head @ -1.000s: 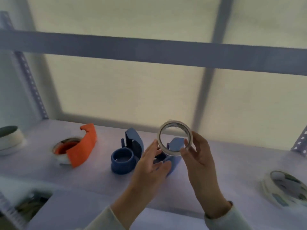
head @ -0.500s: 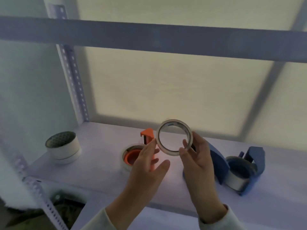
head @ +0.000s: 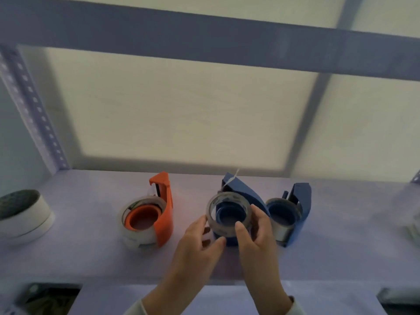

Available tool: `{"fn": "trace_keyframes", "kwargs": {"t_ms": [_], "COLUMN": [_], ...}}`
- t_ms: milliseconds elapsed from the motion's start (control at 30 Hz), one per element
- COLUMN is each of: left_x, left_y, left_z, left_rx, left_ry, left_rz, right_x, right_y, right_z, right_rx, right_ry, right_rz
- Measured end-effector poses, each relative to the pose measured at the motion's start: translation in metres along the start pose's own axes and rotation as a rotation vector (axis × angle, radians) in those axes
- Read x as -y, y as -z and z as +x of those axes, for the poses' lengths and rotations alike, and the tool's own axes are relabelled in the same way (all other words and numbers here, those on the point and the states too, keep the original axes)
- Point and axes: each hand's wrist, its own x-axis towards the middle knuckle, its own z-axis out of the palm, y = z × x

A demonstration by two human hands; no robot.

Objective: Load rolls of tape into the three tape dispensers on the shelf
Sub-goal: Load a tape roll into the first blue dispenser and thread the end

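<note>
Tape roll lowered onto middle blue dispenser, both hands gripping

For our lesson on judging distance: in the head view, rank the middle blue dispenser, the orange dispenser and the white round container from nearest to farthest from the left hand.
1. Middle blue dispenser, just right of the left hand.
2. Orange dispenser, to its left.
3. White round container, far left.

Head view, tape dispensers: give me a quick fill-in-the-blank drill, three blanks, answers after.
1. The dispenser farthest left on the pale shelf is coloured ____.
2. Both hands, left hand and right hand, hold the thin clear tape roll over the ____ of the three dispensers, the dark blue plastic dispenser.
3. The right-hand blue dispenser already carries a ____ on its hub.

Answers: orange; middle; tape roll
</note>
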Motion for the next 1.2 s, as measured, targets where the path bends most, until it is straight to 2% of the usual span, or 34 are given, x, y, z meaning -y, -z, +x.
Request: {"fn": "trace_keyframes", "kwargs": {"t_ms": [167, 433, 733, 867, 1000, 1100, 1200], "left_x": [0.002, -0.004, -0.010, -0.014, -0.015, -0.011, -0.014], "left_y": [-0.001, -0.004, -0.004, 0.000, 0.007, 0.011, 0.015], "left_z": [0.003, 0.005, 0.008, 0.013, 0.015, 0.014, 0.011], "left_rx": [-0.048, -0.116, -0.072, -0.030, -0.059, -0.092, -0.062], "left_ry": [0.036, 0.114, 0.150, 0.221, 0.353, 0.364, 0.369], "left_rz": [0.076, -0.054, 0.023, -0.102, -0.460, -0.492, -0.664], "right_x": [-0.005, -0.008, -0.004, -0.008, -0.007, -0.002, 0.003], "right_y": [0.004, 0.012, 0.014, 0.012, 0.013, 0.015, 0.016], "right_z": [0.000, 0.009, 0.010, 0.009, 0.011, 0.009, 0.008], "right_rx": [0.029, 0.047, 0.108, 0.140, 0.154, 0.167, 0.172], "right_ry": [-0.017, -0.051, 0.096, 0.065, -0.021, -0.078, -0.123], "right_rz": [-0.085, -0.148, -0.376, -0.347, -0.221, -0.100, 0.020]}}
